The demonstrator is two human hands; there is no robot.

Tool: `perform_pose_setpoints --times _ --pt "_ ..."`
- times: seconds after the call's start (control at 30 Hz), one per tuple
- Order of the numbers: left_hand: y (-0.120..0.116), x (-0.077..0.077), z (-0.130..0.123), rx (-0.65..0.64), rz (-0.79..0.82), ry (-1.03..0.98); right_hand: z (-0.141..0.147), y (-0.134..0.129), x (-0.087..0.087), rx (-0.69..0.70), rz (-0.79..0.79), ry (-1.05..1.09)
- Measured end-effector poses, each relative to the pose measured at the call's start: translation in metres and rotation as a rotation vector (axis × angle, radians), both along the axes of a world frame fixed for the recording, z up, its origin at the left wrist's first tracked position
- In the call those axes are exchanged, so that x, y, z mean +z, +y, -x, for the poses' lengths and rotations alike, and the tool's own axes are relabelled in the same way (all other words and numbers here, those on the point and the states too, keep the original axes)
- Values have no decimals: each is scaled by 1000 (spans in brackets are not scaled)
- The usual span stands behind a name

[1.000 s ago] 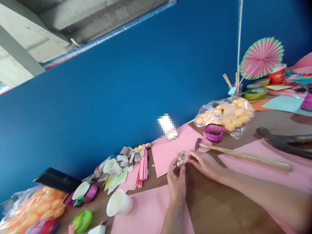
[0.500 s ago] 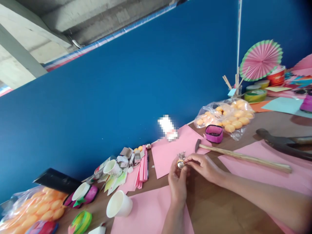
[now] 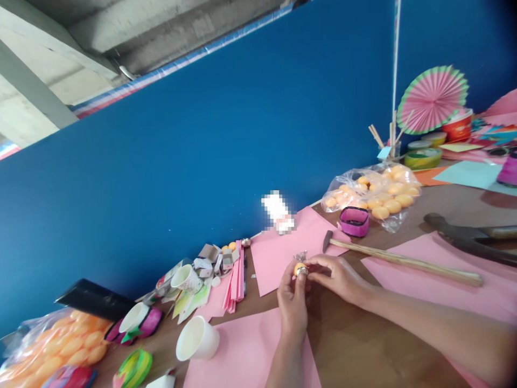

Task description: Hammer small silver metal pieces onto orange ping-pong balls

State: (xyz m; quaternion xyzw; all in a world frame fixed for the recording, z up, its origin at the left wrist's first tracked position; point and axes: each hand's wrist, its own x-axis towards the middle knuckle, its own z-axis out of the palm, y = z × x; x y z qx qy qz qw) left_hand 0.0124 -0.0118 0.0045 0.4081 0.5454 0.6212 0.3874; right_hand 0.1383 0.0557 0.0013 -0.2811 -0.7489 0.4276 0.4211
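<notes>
Much brown tabletop below R hand; pink sheet edge by L hand, gripping orange ball w/ shiny silver side; R's grip unclear.

A broad, plain blue partition fills most of the background, its upper edge slanting up to the right and finished with a striped trim in blue, white and red. Toward the right, a narrow white upright strip divides the surface. Above, a grey concrete ceiling shows beams, brighter at the left, with a small white fitting. Below, a brown tabletop stands against the partition, softly and evenly lit.
</notes>
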Motion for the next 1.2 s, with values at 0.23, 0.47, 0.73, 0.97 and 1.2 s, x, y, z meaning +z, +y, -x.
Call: perform_pose_setpoints --times 0.23,0.47,0.73,0.97,1.2 --pt "1 3 1 -2 -68 -49 0 -1 7 34 82 49" --pt "0 -2 1 -32 -53 -73 0 2 4 15 52 23" --pt "0 -3 -2 4 -9 -116 0 2 3 -29 -48 -3" --pt "-1 -2 -1 21 46 -75 -1 3 0 -45 -82 -20" --pt "-2 -2 0 28 92 10 -1 3 0 -53 -70 -46"
